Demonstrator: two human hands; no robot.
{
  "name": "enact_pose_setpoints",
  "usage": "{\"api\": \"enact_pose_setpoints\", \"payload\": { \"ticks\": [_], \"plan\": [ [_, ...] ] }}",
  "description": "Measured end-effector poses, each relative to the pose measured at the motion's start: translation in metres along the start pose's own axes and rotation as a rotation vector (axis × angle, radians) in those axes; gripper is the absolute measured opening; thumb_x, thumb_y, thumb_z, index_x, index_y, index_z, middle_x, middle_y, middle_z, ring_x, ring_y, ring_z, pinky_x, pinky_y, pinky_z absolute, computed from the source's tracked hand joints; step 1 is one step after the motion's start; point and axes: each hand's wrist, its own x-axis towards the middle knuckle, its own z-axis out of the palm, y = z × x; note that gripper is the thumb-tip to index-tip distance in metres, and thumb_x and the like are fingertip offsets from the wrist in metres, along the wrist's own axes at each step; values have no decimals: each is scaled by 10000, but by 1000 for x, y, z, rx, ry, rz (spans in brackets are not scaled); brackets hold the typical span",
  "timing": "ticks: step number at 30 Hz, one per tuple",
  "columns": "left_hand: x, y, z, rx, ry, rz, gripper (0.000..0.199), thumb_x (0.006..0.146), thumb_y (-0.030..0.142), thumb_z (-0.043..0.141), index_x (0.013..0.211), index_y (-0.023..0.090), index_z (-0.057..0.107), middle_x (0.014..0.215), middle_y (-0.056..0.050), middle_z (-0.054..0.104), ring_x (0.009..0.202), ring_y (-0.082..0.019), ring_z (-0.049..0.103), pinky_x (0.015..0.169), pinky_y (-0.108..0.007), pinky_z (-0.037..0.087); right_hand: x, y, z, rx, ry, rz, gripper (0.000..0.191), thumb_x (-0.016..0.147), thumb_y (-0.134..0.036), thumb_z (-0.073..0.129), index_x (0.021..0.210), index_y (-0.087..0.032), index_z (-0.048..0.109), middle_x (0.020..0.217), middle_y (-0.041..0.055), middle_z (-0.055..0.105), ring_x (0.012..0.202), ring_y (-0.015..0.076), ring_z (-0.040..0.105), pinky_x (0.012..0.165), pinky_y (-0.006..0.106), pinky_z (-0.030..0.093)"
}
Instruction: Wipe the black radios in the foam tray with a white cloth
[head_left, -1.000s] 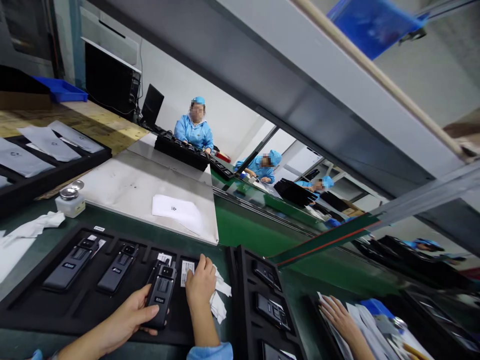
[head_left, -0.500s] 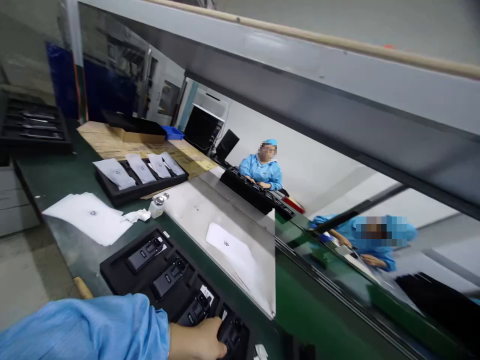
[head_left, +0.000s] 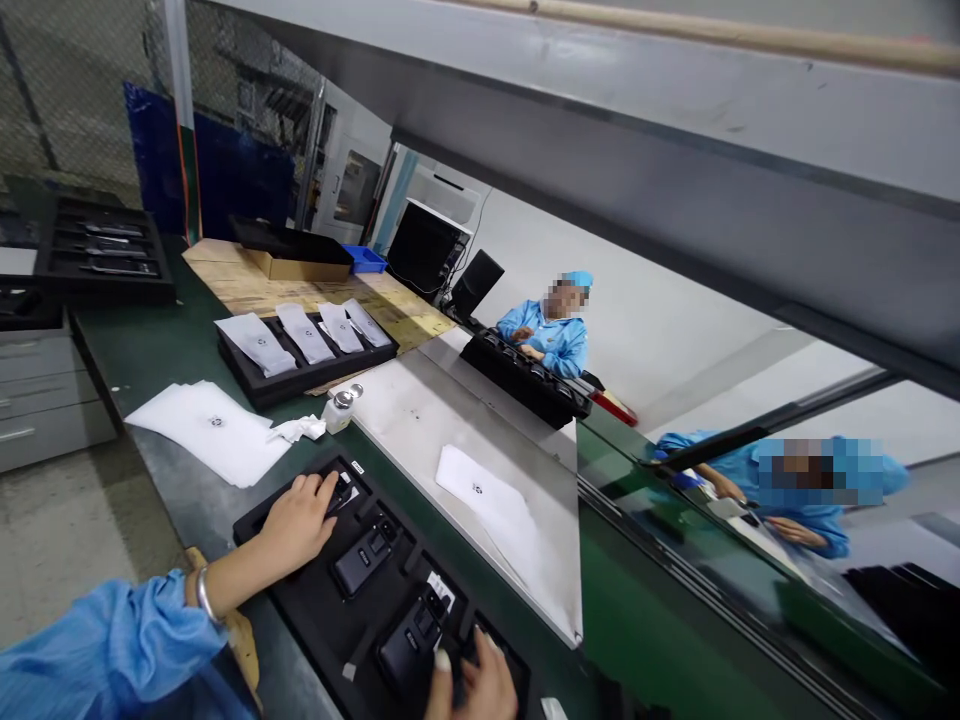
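left grip (head_left: 299, 523) partly covers one black device (head_left: 342, 491), hold unclear; right grip (head_left: 484, 690), spread, beside another device (head_left: 409, 645).

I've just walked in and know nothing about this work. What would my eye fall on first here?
Probably the left hand, over the left end of the black tray of devices low in the picture, and the right hand near its right end. Then the big grey shelf slanting across the top, and two people in blue in the right background.
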Motion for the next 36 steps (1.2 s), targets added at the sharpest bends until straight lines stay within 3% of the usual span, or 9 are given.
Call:
{"api": "enact_pose_setpoints", "payload": {
  "ticks": [3, 7, 14, 20, 22, 25, 28, 32, 36],
  "plan": [
    [9, -10, 0, 118, -95, -29, 713, 850, 259, 616, 1486, 43, 379, 1142, -218, 587, 1119, -366, 494, 939, -472, 466, 14, -57, 46, -182, -253, -66, 528, 917, -401, 427, 1323, -88, 551, 1310, 245, 526, 1154, 399, 546, 919, 562, 473],
    [14, -4, 3, 84, -123, -27, 748, 821, 200, 613, 1502, 43, 347, 1136, -252, 585, 1113, -383, 500, 891, -463, 473, 30, -111, 101, -316, -357, 0, 647, 832, -402, 515, 1425, -144, 490, 1410, 270, 448, 1020, 439, 575, 770, 618, 460],
    [25, -24, -10, -135, -155, -67, 800, 825, 314, 616, 1522, 89, 295, 1155, -211, 621, 1127, -368, 543, 904, -458, 466, 36, -97, 148, -198, -331, 95, 779, 691, -360, 649, 1410, -114, 480, 1400, 325, 436, 945, 362, 619, 712, 501, 475],
    [24, -36, 2, -1074, -316, -143, 880, 755, 487, 697, 1455, 73, 362, 887, -59, 636, 776, -210, 602, 700, -311, 465, 48, -98, 132, -121, -371, 213, 925, 586, -283, 667, 1465, -142, 418, 1453, 280, 391, 1012, 372, 624, 774, 487, 489],
    [20, -32, 9, -1163, -349, -151, 932, 737, 530, 713, 1446, 40, 360, 822, -33, 603, 730, -184, 574, 657, -291, 445, 51, -95, 119, 48, -399, 295, 954, 615, -308, 657, 1501, -128, 352, 1462, 264, 380, 1065, 357, 614, 834, 474, 495],
    [13, -23, 14, -1266, -387, -156, 919, 705, 547, 762, 1408, 59, 429, 796, -17, 595, 741, -173, 567, 673, -286, 440, 51, -90, 96, 524, -429, 487, 955, 683, -362, 638, 1534, -152, 259, 1443, 208, 427, 1086, 299, 617, 878, 427, 513],
    [9, -13, 11, -1367, -459, -128, 830, 700, 533, 797, 1347, 95, 519, 836, -33, 635, 786, -180, 586, 715, -288, 449, 46, -91, 78, 954, -435, 572, 856, 726, -375, 665, 1501, -227, 333, 1426, 136, 484, 1132, 271, 604, 935, 418, 506],
    [5, 2, 7, -1480, -571, -35, 697, 737, 522, 790, 1261, 98, 611, 994, -90, 688, 906, -213, 612, 801, -305, 466, 37, -95, 69, 1121, -479, 524, 767, 735, -333, 755, 1434, -250, 453, 1446, 121, 487, 1187, 277, 577, 1035, 469, 446],
    [0, 13, 9, -1465, -549, -19, 673, 760, 567, 755, 1250, 120, 641, 1072, -97, 714, 1016, -268, 631, 924, -384, 487, 29, -90, 71, 1114, -444, 510, 766, 731, -363, 797, 1419, -244, 481, 1468, 124, 471, 1202, 277, 566, 1076, 505, 408]
  ]
}}
